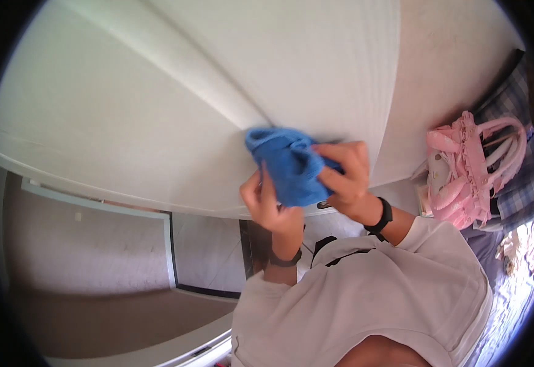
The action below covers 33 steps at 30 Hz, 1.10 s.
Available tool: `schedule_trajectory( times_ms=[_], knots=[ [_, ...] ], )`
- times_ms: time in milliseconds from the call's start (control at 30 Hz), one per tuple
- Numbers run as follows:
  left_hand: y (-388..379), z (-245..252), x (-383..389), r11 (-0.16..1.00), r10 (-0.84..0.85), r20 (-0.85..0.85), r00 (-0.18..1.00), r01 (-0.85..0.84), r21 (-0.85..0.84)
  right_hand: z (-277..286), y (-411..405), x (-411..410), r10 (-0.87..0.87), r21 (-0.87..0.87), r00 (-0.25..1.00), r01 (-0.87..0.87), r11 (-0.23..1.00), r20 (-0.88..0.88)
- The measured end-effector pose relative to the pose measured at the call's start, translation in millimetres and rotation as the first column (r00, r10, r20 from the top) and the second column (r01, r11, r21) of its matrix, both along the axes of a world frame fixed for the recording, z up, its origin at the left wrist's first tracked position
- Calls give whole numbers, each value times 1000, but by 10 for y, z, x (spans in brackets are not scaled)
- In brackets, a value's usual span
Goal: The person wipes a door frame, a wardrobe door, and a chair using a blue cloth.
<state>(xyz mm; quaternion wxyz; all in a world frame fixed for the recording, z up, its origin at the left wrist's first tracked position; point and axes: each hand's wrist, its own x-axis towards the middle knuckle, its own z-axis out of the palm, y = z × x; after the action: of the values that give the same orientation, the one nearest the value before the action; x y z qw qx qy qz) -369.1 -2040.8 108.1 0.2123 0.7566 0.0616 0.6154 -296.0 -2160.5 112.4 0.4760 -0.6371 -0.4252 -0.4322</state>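
A bunched blue cloth [290, 169], towel-like in texture, is held between both hands in front of a white panelled door [179, 101]. My left hand [267, 204] grips its lower left side, fingers pointing up along the fabric. On the other side, my right hand [349, 172] pinches a fold between thumb and fingers. The cloth's upper end is looped over and overlaps the door's moulding groove in view; whether it touches the surface I cannot tell. Dark bands circle both wrists.
At the right, a pink plush-trimmed handbag [464, 176] hangs or rests beside checked fabric [521, 183]. Patterned bedding or cloth [519, 270] lies brightly lit at lower right. Past the door's lower edge, a doorway shows grey tiles [209, 252] and a pale wall [88, 247].
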Motion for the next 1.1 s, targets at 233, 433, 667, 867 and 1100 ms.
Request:
schedule_trajectory(
  times_ms=[233, 433, 667, 867, 1100],
  knots=[
    [286, -101, -91, 925, -343, -216, 914, 369, 90, -420, 181, -326, -287, 111, 946, 304, 946, -148],
    [986, -344, -460, 917, -384, -277, 881, 400, -1, -611, 843, -628, -239, 57, 962, 249, 967, -135],
    [1222, 130, -439, 963, -253, -60, 965, 258, 80, -1, 1175, -612, -230, 107, 973, 231, 967, -22],
    [874, -59, -173, 839, -496, -193, 846, 525, 145, -456, 791, -551, -414, 173, 885, 452, 875, -214],
    [1107, -444, -384, 827, -504, -353, 788, 559, 68, -852, 961, -776, -395, 74, 856, 442, 894, -333]
  ],
)
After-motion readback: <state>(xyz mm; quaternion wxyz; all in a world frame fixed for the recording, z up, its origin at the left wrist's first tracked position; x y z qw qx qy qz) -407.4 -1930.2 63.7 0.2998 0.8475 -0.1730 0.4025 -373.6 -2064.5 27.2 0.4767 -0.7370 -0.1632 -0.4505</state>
